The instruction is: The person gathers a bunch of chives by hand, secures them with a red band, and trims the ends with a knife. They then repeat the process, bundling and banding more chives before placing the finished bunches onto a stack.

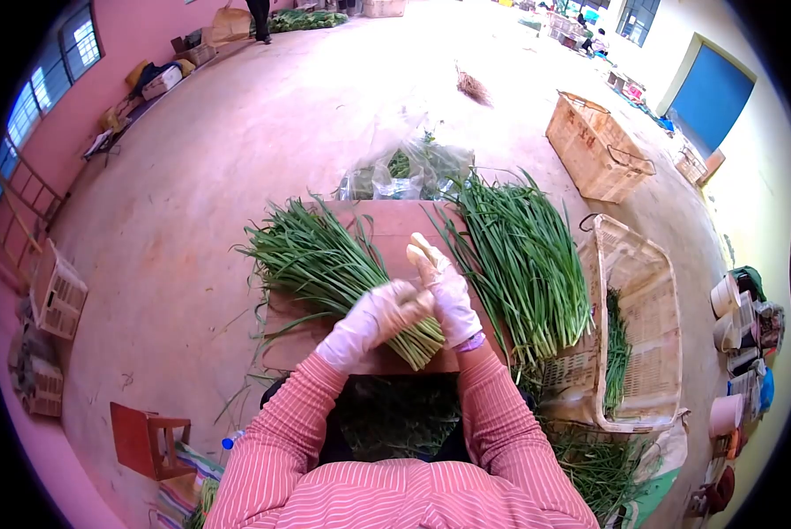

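Note:
My left hand [373,322], in a pale glove, is over the cut-end part of a loose bunch of green chives [316,260] on a brown board [303,353]. Its fingers are curled but smeared by motion. Against it, my right hand [453,295] is raised, also gloved, with light wrapping on the fingertips. Its thumb and fingers are pressed together; whatever is between them is too small to make out. To the right lies a larger pile of chives [532,264], pale ends toward me.
Beyond the board is a clear plastic bag [404,176] with greens inside. A crate [668,326] holding some chives stands at the right, another crate [589,145] farther back. A small red stool [144,441] sits at lower left. Tubs [726,335] line the right wall.

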`<control>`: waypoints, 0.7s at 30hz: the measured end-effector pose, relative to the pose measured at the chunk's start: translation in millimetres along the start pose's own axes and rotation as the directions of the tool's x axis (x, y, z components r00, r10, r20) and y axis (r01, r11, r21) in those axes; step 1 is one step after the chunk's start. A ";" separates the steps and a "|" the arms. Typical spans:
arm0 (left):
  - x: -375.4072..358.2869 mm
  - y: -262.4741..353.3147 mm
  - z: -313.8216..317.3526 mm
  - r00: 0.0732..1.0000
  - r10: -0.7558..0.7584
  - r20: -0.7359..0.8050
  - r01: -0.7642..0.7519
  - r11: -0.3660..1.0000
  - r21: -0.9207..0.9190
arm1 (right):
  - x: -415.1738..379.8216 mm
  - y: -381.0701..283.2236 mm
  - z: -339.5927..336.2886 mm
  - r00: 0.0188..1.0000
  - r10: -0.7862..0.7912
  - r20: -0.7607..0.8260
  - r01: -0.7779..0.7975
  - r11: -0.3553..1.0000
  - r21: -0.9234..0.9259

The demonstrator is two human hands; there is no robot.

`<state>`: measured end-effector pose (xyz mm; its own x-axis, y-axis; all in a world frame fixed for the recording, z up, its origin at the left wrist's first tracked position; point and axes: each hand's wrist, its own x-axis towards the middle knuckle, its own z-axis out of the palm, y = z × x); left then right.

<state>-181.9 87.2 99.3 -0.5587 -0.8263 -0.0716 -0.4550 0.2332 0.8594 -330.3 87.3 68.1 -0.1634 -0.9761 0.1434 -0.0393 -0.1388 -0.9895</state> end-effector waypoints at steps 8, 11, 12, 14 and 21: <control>-1.8 -15.4 32.8 0.941 0.093 0.325 0.137 0.776 -0.616 | -3.2 -5.2 3.0 0.928 0.259 0.268 -0.358 0.820 0.447; -15.3 17.3 31.6 0.924 0.016 0.382 0.211 0.811 -0.545 | -14.8 -9.8 -1.7 0.955 0.222 0.197 -0.292 0.817 0.498; -20.3 26.7 32.1 0.905 -0.084 0.418 0.292 0.836 -0.464 | -13.6 -5.9 -2.8 0.955 0.223 0.197 -0.293 0.817 0.497; -10.8 4.7 42.0 0.887 -0.129 0.444 0.335 0.840 -0.426 | -11.6 3.7 -3.4 0.984 0.166 0.066 -0.174 0.808 0.563; 37.4 -39.1 -7.5 0.972 -0.020 -0.235 -0.198 0.472 -0.859 | -23.1 -35.7 19.4 0.997 -0.062 -0.035 0.065 0.995 0.077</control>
<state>-179.8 43.3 66.8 -0.3715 -0.9279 0.0324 0.4911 -0.1668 0.8550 -306.0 111.6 99.9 -0.1951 -0.9590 0.2054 0.0263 -0.2145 -0.9764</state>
